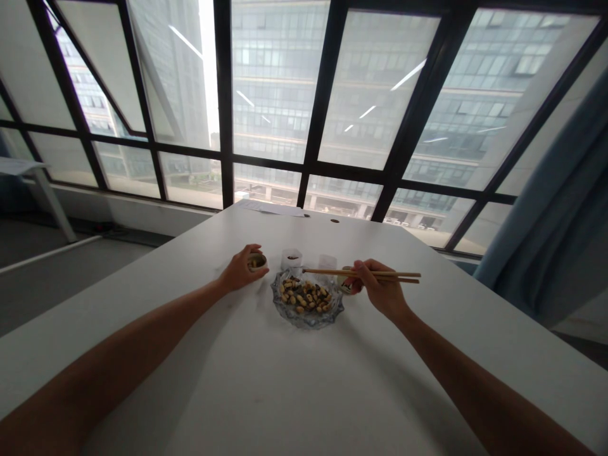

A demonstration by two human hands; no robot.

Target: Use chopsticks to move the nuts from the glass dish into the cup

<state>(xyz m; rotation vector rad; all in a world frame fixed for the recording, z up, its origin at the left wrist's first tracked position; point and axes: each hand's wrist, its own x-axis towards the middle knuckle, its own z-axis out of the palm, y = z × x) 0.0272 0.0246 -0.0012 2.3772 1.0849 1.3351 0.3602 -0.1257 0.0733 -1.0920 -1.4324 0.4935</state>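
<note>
Left hand around cup, right hand holding chopsticks, nuts in glass bowl

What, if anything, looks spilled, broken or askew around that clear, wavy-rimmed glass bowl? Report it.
Nothing stands out. The small, tan nut-like pieces lie inside the clear, wavy-rimmed glass bowl, with no spill or breakage visible around it.

There is one clear, scalloped glass bowl. Behind it are two small, whitish, translucent cups; one small round cup is left of it, one pale cup with dark markings right. Two slender wooden chopsticks and two bare hands complete the count.
</note>
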